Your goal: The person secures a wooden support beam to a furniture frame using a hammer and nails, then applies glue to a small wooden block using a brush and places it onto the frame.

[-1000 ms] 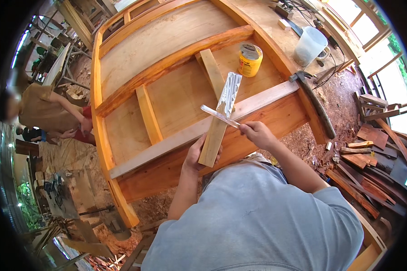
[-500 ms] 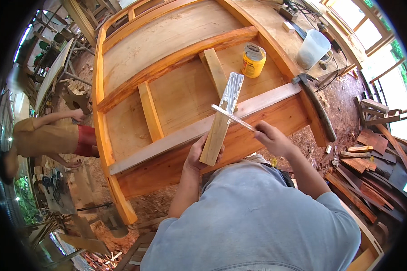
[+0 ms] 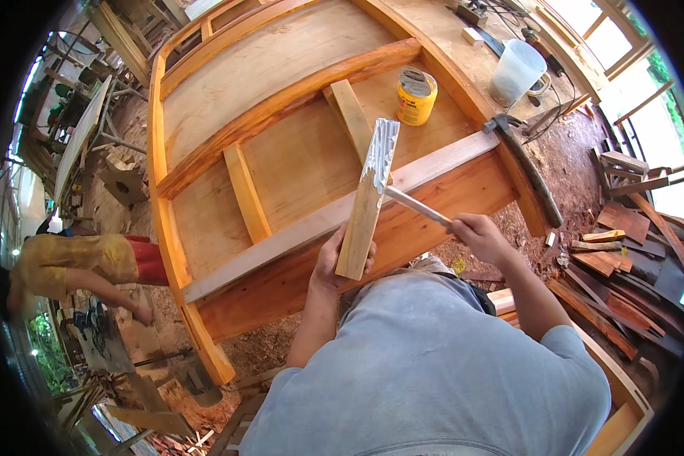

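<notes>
My left hand (image 3: 329, 262) is closed around the lower end of a short wooden board (image 3: 361, 232), tilted upright in front of me. Whitish-grey paste (image 3: 382, 148) coats the board's far end in ridges. Between the fingers of my right hand (image 3: 480, 237) is a thin flat stick (image 3: 418, 205), its tip at the board's right edge just below the paste. Behind the board lies a large orange-brown wooden frame (image 3: 304, 118) with panels, and a pale strip (image 3: 281, 245) runs across its near part. On a panel stands a yellow can (image 3: 416, 99) with a dark lid.
A hammer (image 3: 530, 167) rests over the frame's right corner. Beyond it are a translucent plastic bucket (image 3: 515, 74) and cables. Scrap boards (image 3: 608, 304) pile up on the right. At left, a person in a yellow shirt (image 3: 80, 262) bends near the frame.
My right hand has moved slightly right, drawing the stick's tip from across the board's face to its right edge. The person at left has bent lower, their arm reaching down.
</notes>
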